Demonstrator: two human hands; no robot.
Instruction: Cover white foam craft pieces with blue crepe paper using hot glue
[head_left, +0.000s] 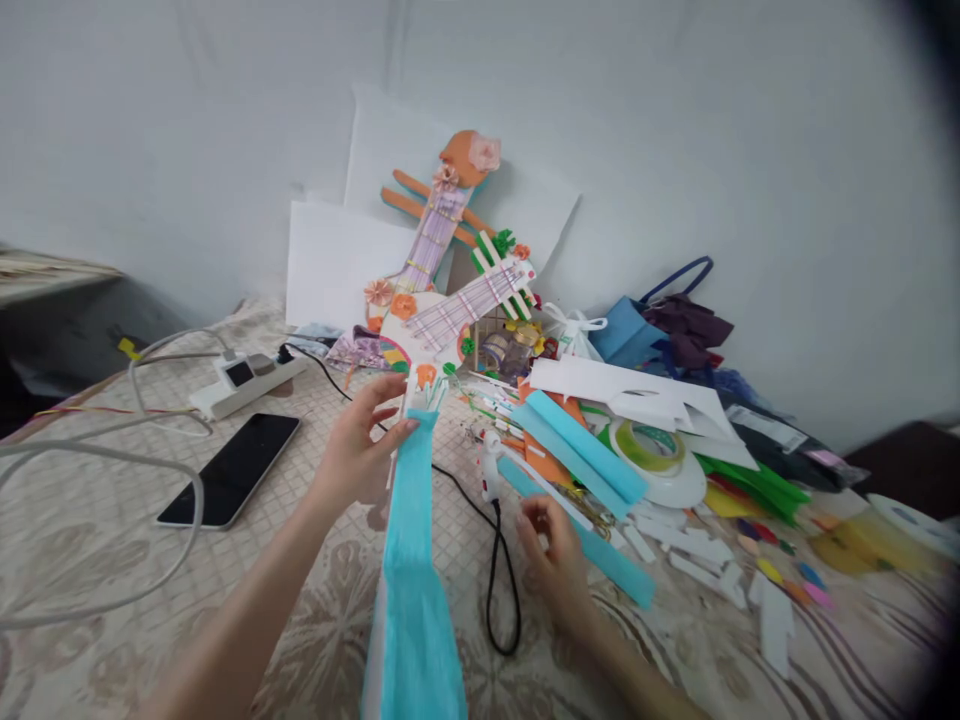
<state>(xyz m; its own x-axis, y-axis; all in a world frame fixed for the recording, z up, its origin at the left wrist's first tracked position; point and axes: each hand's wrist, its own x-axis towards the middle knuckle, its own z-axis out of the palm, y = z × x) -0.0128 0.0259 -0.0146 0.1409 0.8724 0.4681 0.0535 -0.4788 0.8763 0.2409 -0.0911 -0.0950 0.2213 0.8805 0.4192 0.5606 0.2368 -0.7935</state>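
A long blue-covered piece (420, 620) runs up the middle of the view from the bottom edge, above the patterned table (322, 660), thin white strips showing at its far end. The left hand (367, 440) has its grip clamped on that end, thumb at the edge. The right hand (553, 550) is curled just beside a white glue gun (490, 468); whether its grip is closed on anything, I cannot tell. Beyond lie blue paper sheets (581, 450) and a tape roll (681, 450). A flower-trimmed model guitar (469, 318) leans behind; leftward lies a phone (234, 470).
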